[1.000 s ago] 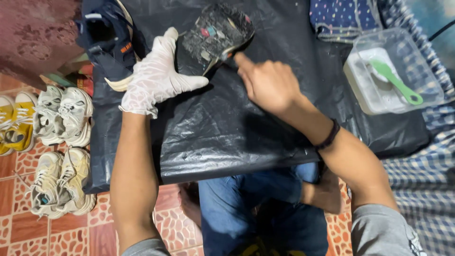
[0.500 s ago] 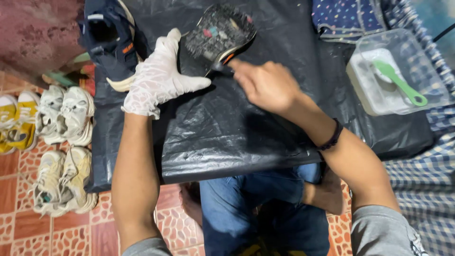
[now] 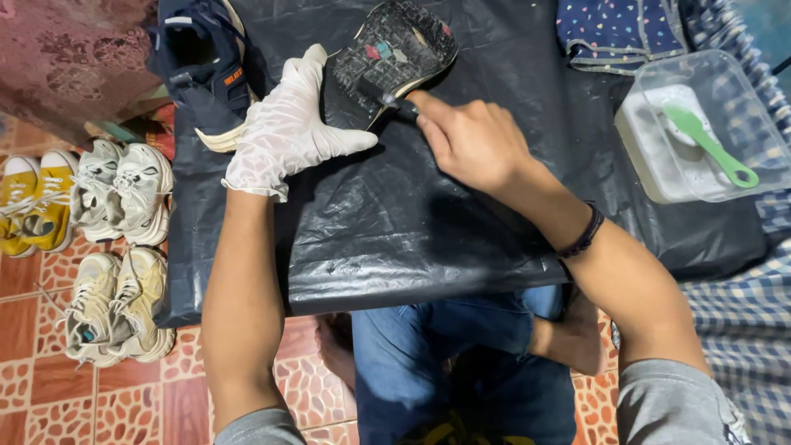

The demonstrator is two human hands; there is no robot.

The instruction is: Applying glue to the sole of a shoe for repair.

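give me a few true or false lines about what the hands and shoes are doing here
1. The left hand wears a white glove and steadies a shoe turned sole up. True.
2. The right hand is gloved too. False: it is bare, with a dark band at the wrist.
3. The right hand presses a small dark tool against the sole. True.
4. The green brush lies on the floor tiles. False: it rests in the clear plastic container.
5. A navy shoe sits upright on the black plastic sheet. True.
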